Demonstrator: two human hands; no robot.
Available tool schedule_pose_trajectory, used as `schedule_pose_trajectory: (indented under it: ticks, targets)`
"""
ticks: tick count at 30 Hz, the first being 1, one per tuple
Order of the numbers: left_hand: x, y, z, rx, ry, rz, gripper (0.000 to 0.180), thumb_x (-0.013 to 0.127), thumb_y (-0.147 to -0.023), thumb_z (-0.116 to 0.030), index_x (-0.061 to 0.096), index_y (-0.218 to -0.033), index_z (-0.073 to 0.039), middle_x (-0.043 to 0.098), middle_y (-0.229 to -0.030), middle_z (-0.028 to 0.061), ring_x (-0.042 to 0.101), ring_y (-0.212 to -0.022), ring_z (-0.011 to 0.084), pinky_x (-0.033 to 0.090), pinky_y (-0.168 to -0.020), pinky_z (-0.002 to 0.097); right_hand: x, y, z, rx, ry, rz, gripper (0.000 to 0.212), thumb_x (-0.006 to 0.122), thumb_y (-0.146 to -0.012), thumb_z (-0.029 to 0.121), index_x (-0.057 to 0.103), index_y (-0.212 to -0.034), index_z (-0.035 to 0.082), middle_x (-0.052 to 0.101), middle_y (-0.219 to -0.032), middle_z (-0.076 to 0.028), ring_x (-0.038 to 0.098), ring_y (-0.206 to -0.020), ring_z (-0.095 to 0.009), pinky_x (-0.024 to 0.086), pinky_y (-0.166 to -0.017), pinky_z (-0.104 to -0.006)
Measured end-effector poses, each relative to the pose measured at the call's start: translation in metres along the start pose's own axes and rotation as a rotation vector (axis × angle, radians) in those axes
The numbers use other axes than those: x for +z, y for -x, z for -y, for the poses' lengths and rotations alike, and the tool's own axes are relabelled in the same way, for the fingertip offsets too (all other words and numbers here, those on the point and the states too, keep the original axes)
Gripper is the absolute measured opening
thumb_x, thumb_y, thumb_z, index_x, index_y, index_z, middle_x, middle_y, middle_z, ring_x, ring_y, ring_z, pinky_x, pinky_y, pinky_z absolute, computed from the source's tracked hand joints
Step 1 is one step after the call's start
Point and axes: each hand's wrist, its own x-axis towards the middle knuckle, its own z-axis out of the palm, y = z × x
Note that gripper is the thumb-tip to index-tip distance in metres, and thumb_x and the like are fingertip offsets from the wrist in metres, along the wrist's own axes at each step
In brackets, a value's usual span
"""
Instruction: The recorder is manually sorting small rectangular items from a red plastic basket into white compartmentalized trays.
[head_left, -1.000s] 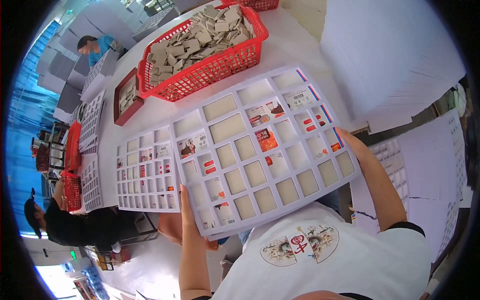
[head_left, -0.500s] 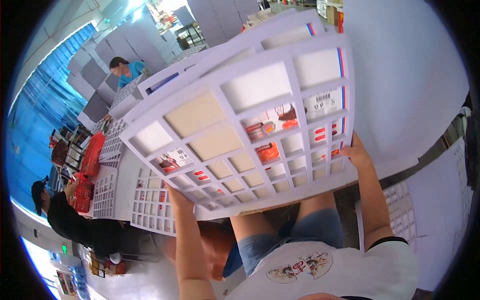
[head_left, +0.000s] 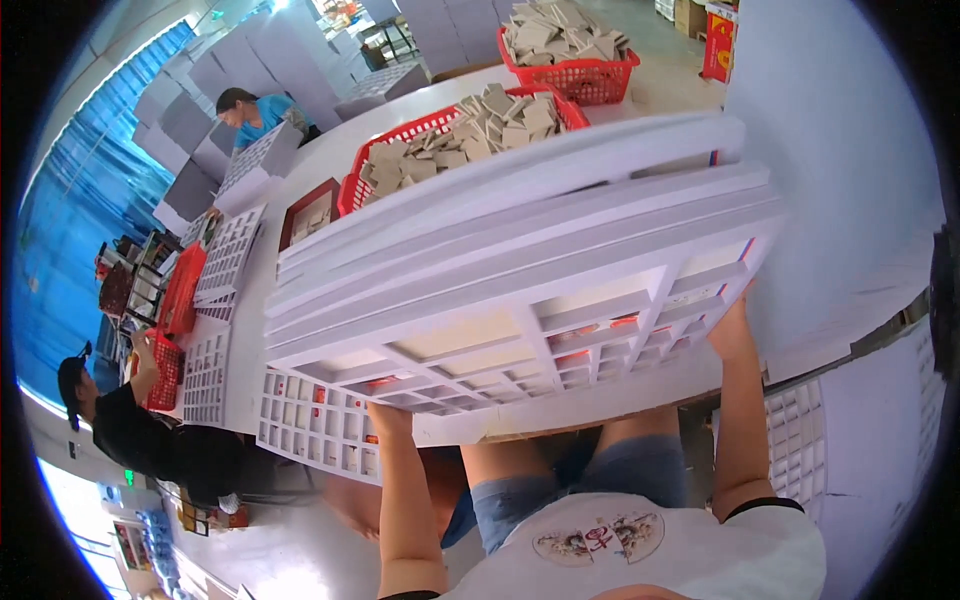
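A stack of several white grid panels (head_left: 520, 260) with square cut-out openings is in both my hands above the table, tilted so that its thick layered edges show. Pieces of beige board and printed card show through the openings. My left hand (head_left: 388, 420) grips the lower left corner of the stack, its fingers partly hidden beneath. At the right end, my right hand (head_left: 732, 325) is closed round the edge, fingertips hidden behind the panels. Another white grid panel (head_left: 300, 425) lies on the table just left of my left hand.
Behind the stack stand a red basket (head_left: 350, 190) and a second red basket (head_left: 597, 84), both heaped with beige board pieces. A large white board (head_left: 840, 190) rises at the right. Two people work at the left: one in blue (head_left: 262, 120), one in black (head_left: 150, 440).
The stack has tipped: its far edge came down and its layers lie closer together. The red baskets behind it have come into sight. Both hands keep their hold.
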Motion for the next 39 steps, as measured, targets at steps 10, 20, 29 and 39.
schedule_pose_trajectory:
  ticks: [10,20,29,39]
  targets:
    - [-0.009,0.011,0.023,-0.061,-0.080,0.035,0.059,0.043,-0.093,-0.059,0.053,-0.125,-0.010,0.061,-0.115,0.0116,0.059,-0.106,0.0291,0.051,-0.088,0.0451,-0.023,0.029,-0.007,-0.129,1.640,-0.163,0.052,0.065,-0.086,0.018,0.048,-0.132,0.000,0.055,-0.131,-0.019,0.052,-0.121,-0.035,0.040,-0.105,-0.0411]
    - [-0.114,-0.002,0.090,-0.004,-0.100,0.046,0.062,0.041,-0.094,-0.061,0.051,-0.127,-0.010,0.056,-0.128,0.0087,0.053,-0.118,0.0285,0.047,-0.095,0.0499,-0.078,0.029,-0.071,-0.261,1.932,0.029,0.046,0.062,-0.088,0.020,0.051,-0.128,0.000,0.055,-0.128,-0.019,0.050,-0.120,-0.035,0.035,-0.107,-0.0434]
    - [0.011,0.025,0.043,-0.001,-0.087,-0.027,0.043,0.049,-0.097,-0.042,0.051,-0.126,-0.009,0.057,-0.116,0.0062,0.054,-0.110,0.0232,0.047,-0.095,0.0395,-0.190,0.041,-0.051,-0.103,1.417,0.013,0.057,0.052,-0.096,0.034,0.037,-0.143,0.006,0.040,-0.146,-0.013,0.036,-0.135,-0.031,0.026,-0.115,-0.0444]
    - [-0.023,0.010,0.037,0.034,-0.048,0.033,0.051,0.042,-0.097,-0.053,0.054,-0.120,-0.009,0.060,-0.114,0.0100,0.058,-0.106,0.0292,0.048,-0.092,0.0475,-0.042,0.039,-0.050,-0.027,1.469,-0.117,0.043,0.054,-0.093,0.019,0.049,-0.132,0.001,0.048,-0.136,-0.018,0.041,-0.131,-0.031,0.031,-0.111,-0.0427]
